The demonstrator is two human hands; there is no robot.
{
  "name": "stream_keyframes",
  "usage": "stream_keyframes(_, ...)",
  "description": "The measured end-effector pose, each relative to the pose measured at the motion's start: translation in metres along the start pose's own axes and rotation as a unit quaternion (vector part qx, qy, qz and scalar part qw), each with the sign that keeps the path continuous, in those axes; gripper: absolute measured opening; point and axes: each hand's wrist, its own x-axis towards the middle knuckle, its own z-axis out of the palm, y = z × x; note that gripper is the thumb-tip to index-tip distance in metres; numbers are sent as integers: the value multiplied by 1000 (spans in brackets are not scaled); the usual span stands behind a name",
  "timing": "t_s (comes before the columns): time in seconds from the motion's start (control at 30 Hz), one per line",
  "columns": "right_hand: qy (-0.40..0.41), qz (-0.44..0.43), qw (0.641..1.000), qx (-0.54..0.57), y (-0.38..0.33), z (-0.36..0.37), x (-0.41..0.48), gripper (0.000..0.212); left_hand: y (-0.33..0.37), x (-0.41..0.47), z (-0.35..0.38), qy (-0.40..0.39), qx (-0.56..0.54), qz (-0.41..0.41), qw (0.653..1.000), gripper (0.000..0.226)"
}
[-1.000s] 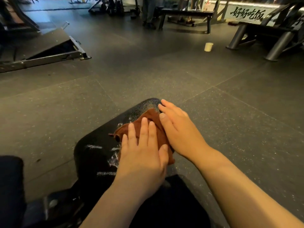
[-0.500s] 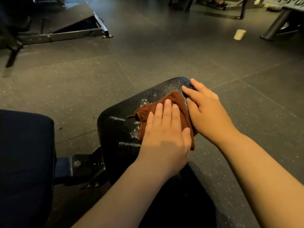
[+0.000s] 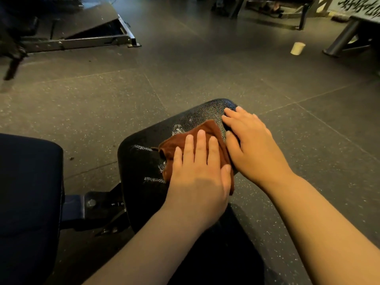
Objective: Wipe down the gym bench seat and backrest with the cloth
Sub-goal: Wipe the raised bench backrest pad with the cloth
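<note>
Left hand (image 3: pixel 197 177) pressing cloth (image 3: pixel 181 140), right hand (image 3: pixel 250 147) on bench pad (image 3: pixel 144 153), cup (image 3: pixel 297 48) contents unclear

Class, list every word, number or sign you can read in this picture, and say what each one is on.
"1" and, less surely, "2": tiny pale digits on the adjustment bracket.
Black brush characters on the wall banner: blurred and cut off, unreadable.
Nothing written shows on the cloth, seat pad or cup.

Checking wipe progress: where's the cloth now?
Centre of the head view: the cloth lies on the bench pad under the flat left hand, right hand alongside.
</note>
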Motion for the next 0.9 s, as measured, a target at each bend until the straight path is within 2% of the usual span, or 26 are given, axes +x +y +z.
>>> stream_keyframes(0.2,17,14,1000,17,-1,4,3,49,-11,53,-7,-31,-18,-19,999,68)
stream_keyframes(0.3,14,9,1000,18,1,4,2,48,-15,66,-7,-10,-37,-12,999,65)
stream_keyframes(0.43,13,0,1000,15,3,5,2,47,-15,38,-9,-31,-41,17,999,63)
stream_keyframes(0.57,26,1,1000,6,3,7,2,42,-17,-6,-4,2,29,63,998,68)
stream_keyframes(0.7,34,9,999,-2,2,8,4,40,-18,12,3,-5,51,56,997,71)
stream_keyframes(0.83,35,11,999,2,0,9,2,40,-18,45,-2,-16,-15,2,1000,66)
stream_keyframes(0.9,35,10,999,3,0,8,1,40,-14,38,-2,-17,-26,0,1000,64)
